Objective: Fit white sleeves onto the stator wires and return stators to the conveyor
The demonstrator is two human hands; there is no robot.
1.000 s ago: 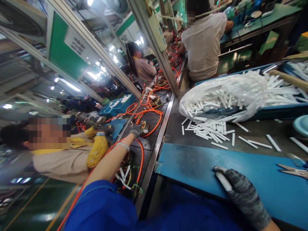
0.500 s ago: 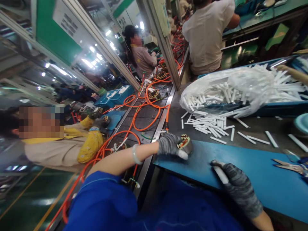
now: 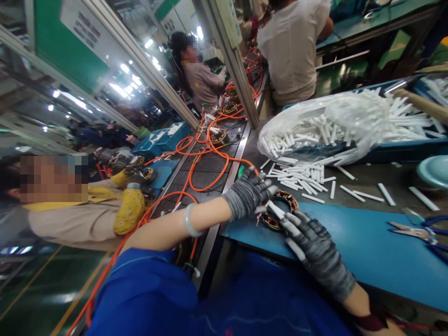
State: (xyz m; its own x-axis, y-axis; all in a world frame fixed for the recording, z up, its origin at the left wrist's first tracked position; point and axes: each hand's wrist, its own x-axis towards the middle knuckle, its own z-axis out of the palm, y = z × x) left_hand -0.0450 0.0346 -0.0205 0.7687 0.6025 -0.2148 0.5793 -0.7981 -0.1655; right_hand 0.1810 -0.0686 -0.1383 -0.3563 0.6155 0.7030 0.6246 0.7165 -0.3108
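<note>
A ring-shaped wound coil part (image 3: 296, 201) lies on the blue mat, its open centre facing up. At its upper left, my left hand (image 3: 247, 195), in a striped grey glove with white fingertips, has bent fingers around the end of an orange cable (image 3: 226, 156). My right hand (image 3: 317, 252), gloved alike, reaches in from the lower right. Its fingers are stretched and apart, with the fingertips at the ring's right side and the thumb lower, over the mat's near edge. A white strip crosses the ring's opening; whether it is a fingertip or a tube is unclear.
White tubes (image 3: 308, 175) lie loose behind the blue mat (image 3: 350, 238), below a plastic bag of tubes (image 3: 315, 123) in a blue bin. Pliers (image 3: 415, 231) and a light blue bowl (image 3: 436, 172) are at right. Cables and coil parts cover the conveyor at left, with co-workers beyond.
The coil part has gone from tilted in my left hand to flat on the mat. My left hand has moved onto the cable, whose end has shifted right. My right hand has moved up-left to the ring.
</note>
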